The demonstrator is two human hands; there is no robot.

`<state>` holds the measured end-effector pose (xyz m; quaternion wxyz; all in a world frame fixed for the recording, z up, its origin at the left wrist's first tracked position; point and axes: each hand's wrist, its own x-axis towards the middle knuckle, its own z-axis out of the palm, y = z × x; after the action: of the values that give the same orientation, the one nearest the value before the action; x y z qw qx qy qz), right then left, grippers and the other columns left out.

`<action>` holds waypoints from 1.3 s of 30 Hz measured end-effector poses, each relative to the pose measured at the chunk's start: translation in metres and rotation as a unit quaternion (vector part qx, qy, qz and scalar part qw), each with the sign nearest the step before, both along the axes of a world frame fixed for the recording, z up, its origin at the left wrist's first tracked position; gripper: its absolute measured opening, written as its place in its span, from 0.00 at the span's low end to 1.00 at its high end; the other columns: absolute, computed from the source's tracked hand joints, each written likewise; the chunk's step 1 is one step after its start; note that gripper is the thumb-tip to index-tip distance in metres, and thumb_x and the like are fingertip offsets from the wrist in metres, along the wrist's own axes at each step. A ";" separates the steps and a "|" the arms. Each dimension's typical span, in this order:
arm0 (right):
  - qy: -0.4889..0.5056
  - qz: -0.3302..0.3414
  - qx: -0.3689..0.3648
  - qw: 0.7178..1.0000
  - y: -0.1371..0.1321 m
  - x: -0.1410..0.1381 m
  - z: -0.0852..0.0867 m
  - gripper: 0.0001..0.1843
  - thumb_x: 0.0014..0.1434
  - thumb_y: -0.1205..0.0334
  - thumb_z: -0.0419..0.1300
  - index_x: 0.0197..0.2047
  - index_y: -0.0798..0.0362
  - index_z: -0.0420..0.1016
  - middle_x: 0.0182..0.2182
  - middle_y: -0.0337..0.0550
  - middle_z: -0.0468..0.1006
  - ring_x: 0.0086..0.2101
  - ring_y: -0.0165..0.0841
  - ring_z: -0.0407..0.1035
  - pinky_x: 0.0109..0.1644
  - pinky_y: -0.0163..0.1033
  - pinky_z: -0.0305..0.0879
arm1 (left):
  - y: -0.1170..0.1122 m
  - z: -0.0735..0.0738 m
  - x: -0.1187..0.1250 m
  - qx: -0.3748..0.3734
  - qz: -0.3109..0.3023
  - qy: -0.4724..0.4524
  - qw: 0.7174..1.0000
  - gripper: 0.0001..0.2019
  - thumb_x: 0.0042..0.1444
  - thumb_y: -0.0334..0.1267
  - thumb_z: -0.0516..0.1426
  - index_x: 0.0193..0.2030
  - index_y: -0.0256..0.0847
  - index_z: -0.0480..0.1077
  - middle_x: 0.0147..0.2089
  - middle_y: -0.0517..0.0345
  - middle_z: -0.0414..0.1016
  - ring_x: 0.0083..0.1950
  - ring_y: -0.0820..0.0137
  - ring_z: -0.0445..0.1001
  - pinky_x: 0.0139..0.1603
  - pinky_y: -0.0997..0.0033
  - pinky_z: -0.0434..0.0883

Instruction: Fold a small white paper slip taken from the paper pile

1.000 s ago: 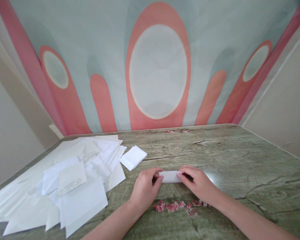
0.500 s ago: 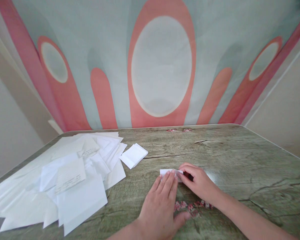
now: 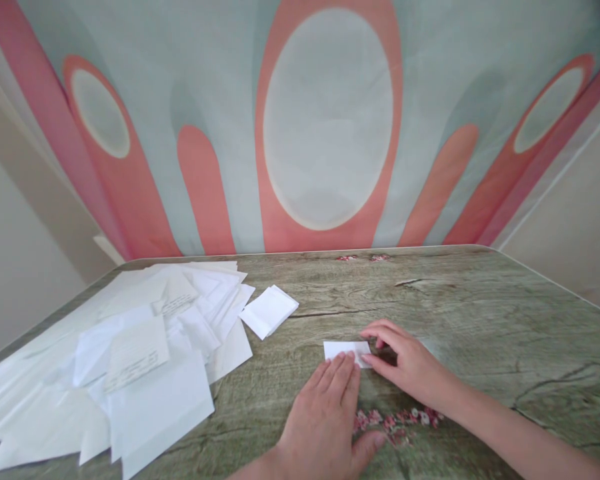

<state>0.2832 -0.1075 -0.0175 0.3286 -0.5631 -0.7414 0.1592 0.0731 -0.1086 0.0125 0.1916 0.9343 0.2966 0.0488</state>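
A small white piece of folded paper [image 3: 339, 347] lies on the wood-patterned table. My left hand [image 3: 325, 407] rests flat on its near side, fingers stretched out and pressing it down, the thumb spread to the right. That hand's fingertips hide part of the paper. At the paper's right end is my right hand [image 3: 405, 360], its thumb tip touching the edge. Its curled index finger stays apart from the thumb, just past the far right corner, so nothing is pinched. Further left lies a small stack of folded white papers [image 3: 269, 311].
A large spread pile of white paper sheets [image 3: 165, 393] covers the table's left side, some with handwriting. The brown-grey table [image 3: 480, 320] carries printed cracks and pink flowers. Behind it hangs a green and coral patterned backdrop [image 3: 240, 80].
My right thumb and index finger have parted at the paper's right end. More of the paper's white face shows beyond my left fingertips. The camera view has shifted slightly.
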 end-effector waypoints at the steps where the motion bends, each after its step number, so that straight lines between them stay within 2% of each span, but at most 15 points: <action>1: -0.001 0.010 -0.003 1.000 0.000 0.001 0.000 0.12 0.57 0.64 0.58 0.45 0.50 0.70 0.42 0.44 0.71 0.36 0.33 0.68 0.43 0.41 0.67 | 0.001 0.000 0.000 -0.002 0.000 -0.001 1.000 0.34 0.60 0.55 0.48 0.65 0.30 0.54 0.68 0.40 0.49 0.68 0.54 0.48 0.66 0.55 0.50; 6: -0.008 0.027 0.010 1.000 0.000 0.004 0.001 0.10 0.58 0.64 0.57 0.44 0.50 0.72 0.44 0.46 0.71 0.45 0.37 0.67 0.50 0.44 0.65 | 0.006 -0.003 -0.001 -0.002 -0.008 -0.011 1.000 0.32 0.60 0.54 0.48 0.65 0.34 0.55 0.68 0.43 0.49 0.68 0.55 0.49 0.66 0.54 0.53; 12: 0.008 0.027 -0.008 1.000 0.000 0.006 -0.001 0.12 0.57 0.62 0.60 0.46 0.49 0.71 0.45 0.46 0.71 0.44 0.37 0.67 0.47 0.42 0.67 | 0.009 -0.006 -0.001 0.020 -0.006 -0.010 1.000 0.30 0.61 0.54 0.48 0.63 0.35 0.57 0.67 0.44 0.52 0.67 0.55 0.52 0.65 0.54 0.54; 17: 0.004 0.020 -0.027 0.999 -0.001 0.003 0.003 0.09 0.57 0.63 0.59 0.43 0.50 0.71 0.42 0.44 0.71 0.43 0.37 0.66 0.48 0.44 0.65 | 0.009 -0.004 -0.001 0.046 -0.004 -0.011 0.999 0.28 0.62 0.54 0.46 0.62 0.37 0.58 0.67 0.46 0.53 0.67 0.57 0.52 0.65 0.54 0.54; 22: -0.001 0.003 -0.013 1.000 -0.004 0.005 -0.001 0.09 0.56 0.61 0.60 0.42 0.49 0.70 0.42 0.44 0.71 0.44 0.38 0.66 0.49 0.45 0.63 | 0.006 0.001 -0.002 0.028 -0.004 0.001 1.000 0.28 0.62 0.54 0.47 0.61 0.36 0.58 0.67 0.46 0.53 0.68 0.57 0.50 0.66 0.53 0.52; 26: -0.010 0.001 -0.010 1.000 -0.005 0.008 -0.005 0.10 0.56 0.60 0.61 0.43 0.48 0.69 0.43 0.44 0.70 0.44 0.39 0.66 0.49 0.46 0.63 | 0.005 0.006 -0.002 0.010 0.006 -0.015 1.000 0.26 0.62 0.52 0.48 0.60 0.36 0.60 0.66 0.46 0.56 0.67 0.57 0.52 0.66 0.53 0.51; 34: -0.027 -0.009 -0.017 0.999 -0.006 0.003 -0.001 0.08 0.54 0.60 0.62 0.37 0.50 0.70 0.39 0.44 0.71 0.42 0.39 0.66 0.46 0.46 0.62 | 0.009 0.002 -0.007 0.006 0.018 -0.100 0.995 0.17 0.57 0.37 0.57 0.54 0.40 0.64 0.57 0.51 0.67 0.61 0.62 0.60 0.65 0.58 0.54; 39: -0.013 -0.015 -0.029 0.999 -0.007 0.000 -0.003 0.07 0.52 0.59 0.63 0.34 0.51 0.70 0.37 0.43 0.71 0.40 0.39 0.66 0.44 0.44 0.62 | 0.011 -0.006 -0.009 0.008 0.058 -0.151 0.987 0.16 0.55 0.30 0.56 0.51 0.40 0.65 0.55 0.51 0.67 0.57 0.63 0.64 0.61 0.60 0.61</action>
<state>0.2836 -0.1147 -0.0201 0.3052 -0.5852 -0.7321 0.1682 0.0646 -0.0974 0.0064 0.2233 0.8990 0.3178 0.2025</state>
